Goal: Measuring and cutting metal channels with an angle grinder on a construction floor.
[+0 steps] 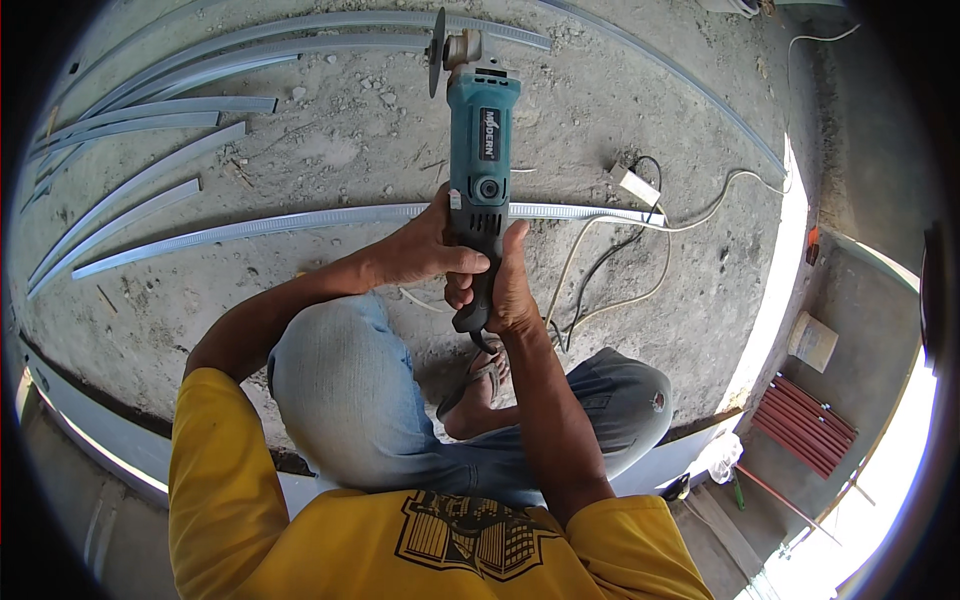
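Note:
A teal and black angle grinder (478, 150) is held up in front of me, its head pointing away. At its far end a thin cutting disc (437, 55) stands edge-on, left of the metal gear head. My left hand (430, 245) is closed around the rear body, thumb across the dark grip. From the right, my right hand (512, 285) wraps the same grip near its tail, thumb pointing up along the side. A black cord leaves the grinder's tail. Behind the tool, a long perforated metal channel (340, 216) lies across the floor.
Several metal channels (180, 105) lie at the far left on the dusty concrete floor (340, 150). A white power strip (636, 186) with looping cords lies to the right. Further right are a white bucket (812, 341) and a stack of reddish bars (803, 425). My bent knees are close below the grinder.

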`<action>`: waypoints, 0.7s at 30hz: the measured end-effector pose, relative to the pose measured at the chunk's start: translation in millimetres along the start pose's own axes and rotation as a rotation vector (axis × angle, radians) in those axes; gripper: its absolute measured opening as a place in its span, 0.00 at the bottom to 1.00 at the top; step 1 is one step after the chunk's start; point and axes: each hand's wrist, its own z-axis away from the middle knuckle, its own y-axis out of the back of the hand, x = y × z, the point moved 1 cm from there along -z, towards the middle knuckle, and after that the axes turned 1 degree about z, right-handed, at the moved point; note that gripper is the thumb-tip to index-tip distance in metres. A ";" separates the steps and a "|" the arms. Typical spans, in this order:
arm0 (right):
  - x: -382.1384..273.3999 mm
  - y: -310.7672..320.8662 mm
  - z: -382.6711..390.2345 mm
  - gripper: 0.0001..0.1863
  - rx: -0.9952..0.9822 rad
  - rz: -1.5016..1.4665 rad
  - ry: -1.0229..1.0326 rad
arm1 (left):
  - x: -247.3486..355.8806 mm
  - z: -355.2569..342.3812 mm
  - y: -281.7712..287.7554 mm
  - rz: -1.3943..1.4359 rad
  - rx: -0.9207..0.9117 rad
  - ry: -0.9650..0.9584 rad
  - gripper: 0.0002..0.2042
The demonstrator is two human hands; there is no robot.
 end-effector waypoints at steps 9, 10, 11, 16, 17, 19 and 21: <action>8.7 9.5 -4.5 0.48 0.052 0.037 -0.009 | -13.7 -3.4 0.3 -0.017 0.069 0.000 0.37; 9.1 9.9 -4.7 0.48 0.052 0.048 -0.015 | -15.9 -3.2 0.7 -0.018 0.070 0.001 0.37; 8.9 9.3 -4.7 0.48 0.052 0.047 -0.015 | -19.4 -3.5 1.6 -0.036 0.077 -0.032 0.38; 5.2 7.7 -3.8 0.48 0.052 0.030 -0.006 | -15.5 -4.9 6.2 -0.046 0.035 -0.016 0.40; 4.4 7.9 -3.4 0.48 0.055 0.031 -0.005 | -15.7 -4.0 7.8 -0.058 -0.003 0.025 0.41; 4.8 5.4 -4.2 0.49 0.056 0.001 -0.007 | -20.1 -5.0 11.8 -0.074 -0.035 0.067 0.41; 2.1 1.4 -4.9 0.50 0.044 -0.002 -0.007 | -28.6 -8.4 21.9 0.158 0.046 -0.179 0.40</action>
